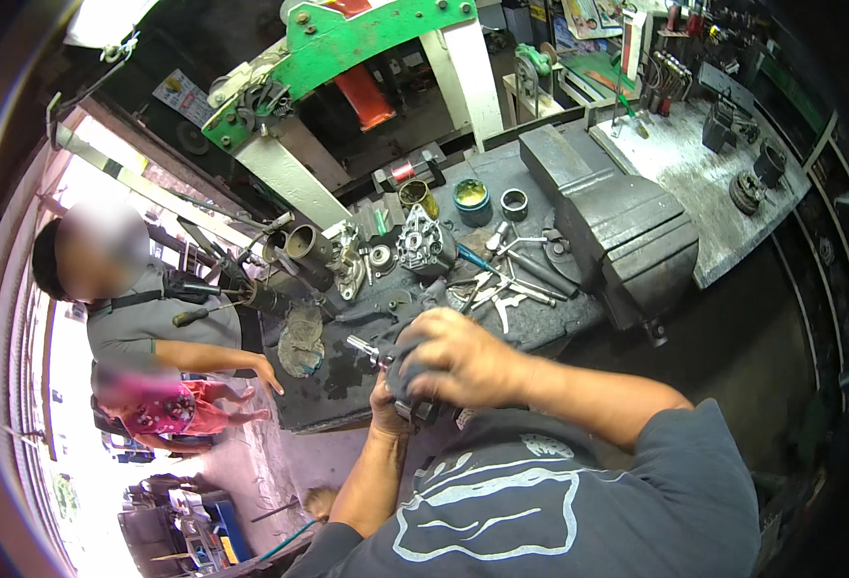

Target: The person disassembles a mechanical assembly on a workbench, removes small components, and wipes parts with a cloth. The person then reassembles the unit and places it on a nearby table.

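Observation:
Close to my body, at the bench's near edge, my left hand is closed round a metal part with a bright silver shaft sticking out to the upper left. My right hand is above it, fingers curled on a dark grey rag pressed against the part. Most of the part is hidden by the rag and my hands, so its kind is unclear. Beyond them lie a cast metal housing, a blue-handled screwdriver and several pliers and wrenches on the dark workbench.
A large bench vise stands to the right. Several cans, a teal tub and a crumpled rag sit on the bench. A green-and-white press frame rises behind. At left, a person's hand rests at the bench edge beside a child in pink.

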A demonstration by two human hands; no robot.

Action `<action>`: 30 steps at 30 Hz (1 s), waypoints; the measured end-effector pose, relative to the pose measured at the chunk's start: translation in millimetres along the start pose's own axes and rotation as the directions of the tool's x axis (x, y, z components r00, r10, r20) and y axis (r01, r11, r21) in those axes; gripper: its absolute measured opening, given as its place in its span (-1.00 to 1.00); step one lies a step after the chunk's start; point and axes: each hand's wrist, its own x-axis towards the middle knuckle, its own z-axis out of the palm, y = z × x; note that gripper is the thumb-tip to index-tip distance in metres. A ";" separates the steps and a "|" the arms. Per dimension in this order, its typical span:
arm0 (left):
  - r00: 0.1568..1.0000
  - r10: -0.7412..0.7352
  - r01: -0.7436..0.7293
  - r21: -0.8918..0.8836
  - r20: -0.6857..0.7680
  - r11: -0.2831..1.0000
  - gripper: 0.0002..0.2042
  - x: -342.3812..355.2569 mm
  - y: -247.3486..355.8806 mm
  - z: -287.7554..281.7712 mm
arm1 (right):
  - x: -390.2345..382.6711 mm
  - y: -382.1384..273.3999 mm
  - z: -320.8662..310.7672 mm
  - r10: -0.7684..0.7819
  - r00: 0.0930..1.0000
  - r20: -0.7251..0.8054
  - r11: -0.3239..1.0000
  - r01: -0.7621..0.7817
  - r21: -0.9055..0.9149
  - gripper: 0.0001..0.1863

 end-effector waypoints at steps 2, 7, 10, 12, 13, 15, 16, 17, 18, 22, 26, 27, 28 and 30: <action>0.999 0.014 -0.015 0.023 0.046 1.000 -0.07 -2.1 -9.1 1.2 | 1.1 17.6 -7.5 0.118 0.989 -0.090 0.985 -0.105 0.138 -0.72; 0.957 -0.070 0.141 -0.240 0.280 0.961 -0.20 -4.0 -18.7 -10.1 | 7.2 29.2 -5.7 0.533 0.829 -0.168 0.845 -0.511 0.159 -0.53; 1.000 -0.013 0.012 -0.029 -0.026 1.000 -0.09 -10.1 -19.4 -3.4 | -1.6 0.0 13.8 0.029 0.975 -0.220 0.989 -0.060 -0.134 -0.70; 0.991 0.031 -0.014 -0.136 0.129 0.991 -0.04 -12.1 -14.0 5.2 | -11.2 -10.3 11.6 -0.120 0.992 -0.042 0.987 0.115 -0.113 -0.67; 0.986 0.014 0.010 -0.145 0.166 0.989 -0.01 -12.3 -11.5 10.2 | -14.4 -7.7 2.3 -0.083 0.988 -0.131 0.996 0.079 -0.033 -0.67; 0.984 -0.019 0.039 -0.107 0.179 0.993 0.02 -13.7 -7.7 19.4 | -14.4 16.2 -35.3 -0.038 0.992 -0.120 0.988 0.020 -0.151 -0.70; 0.962 -0.012 0.057 -0.156 0.272 0.986 0.02 -13.4 -7.7 22.7 | -11.8 30.8 -53.5 0.166 0.982 -0.089 0.947 -0.184 -0.263 -0.73; 0.964 -0.064 0.115 -0.191 0.257 0.975 0.10 -17.7 -7.7 25.0 | -16.9 37.2 -71.5 0.369 0.913 -0.176 0.855 -0.407 -0.322 -0.79; 0.952 -0.035 0.144 -0.347 0.303 0.927 0.00 -22.8 -9.2 27.1 | -21.6 39.2 -82.9 0.420 0.852 -0.313 0.879 -0.467 -0.093 -0.78; 0.982 -0.033 0.056 -0.119 0.186 0.991 -0.11 -16.5 -9.4 24.4 | -31.1 23.3 -44.5 0.532 0.842 -0.086 0.571 -0.283 0.771 -0.46; 0.993 -0.004 -0.003 0.063 0.115 0.998 -0.21 -9.3 -17.7 25.3 | -25.5 21.1 27.4 0.370 0.870 -0.326 0.919 -0.292 0.263 -0.38; 0.995 0.005 -0.017 0.121 0.096 0.993 -0.23 -12.5 -21.0 26.5 | -26.7 26.0 31.8 0.343 0.881 -0.326 0.933 -0.280 0.225 -0.42; 0.997 0.028 -0.044 0.221 0.077 0.974 -0.25 -17.4 -24.6 28.2 | -26.3 28.3 36.5 0.234 0.894 -0.381 0.969 -0.181 0.170 -0.46; 0.986 0.134 -0.165 0.582 0.096 0.796 -0.30 -27.8 -32.0 32.6 | -22.0 35.4 29.0 0.342 0.874 -0.345 0.902 -0.203 0.380 -0.51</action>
